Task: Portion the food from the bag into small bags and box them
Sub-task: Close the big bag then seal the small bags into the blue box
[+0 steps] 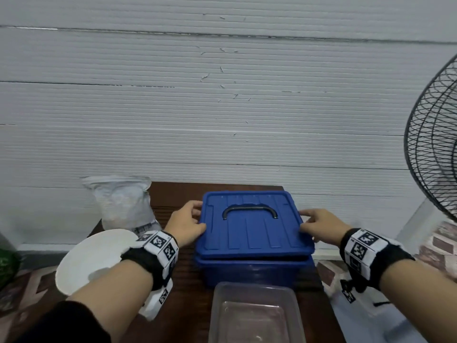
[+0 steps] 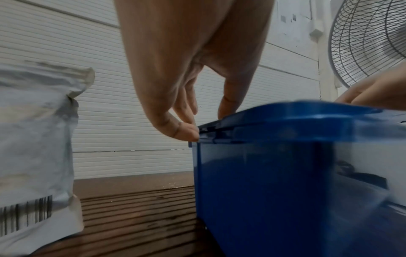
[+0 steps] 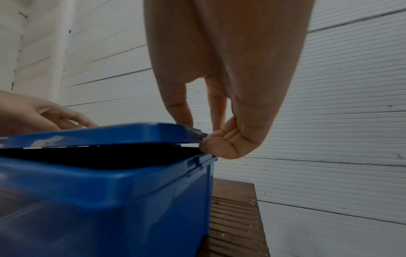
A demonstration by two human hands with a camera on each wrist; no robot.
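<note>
Lid (image 1: 254, 225) sits between left hand (image 1: 186, 225) and right hand (image 1: 321, 227), each grip pinching an edge.

The box (image 1: 252, 268) and its lid (image 1: 254, 231) look like smooth, slightly glossy blue plastic. The tub (image 1: 254, 315) nearest the camera is clear plastic. The surface (image 2: 140, 213) is dark, ribbed wood. The bag (image 2: 33, 139) is crinkled, matt white. The fan (image 1: 435, 154) has a wire grille.

- Left hand (image 1: 187, 224) at left lid edge: thumb curled beneath, fingers on top, pinching.
- Right hand (image 1: 321, 229) at right lid edge: same pinch, thumb under.
- Both forearms extended forward, wrists banded.
</note>
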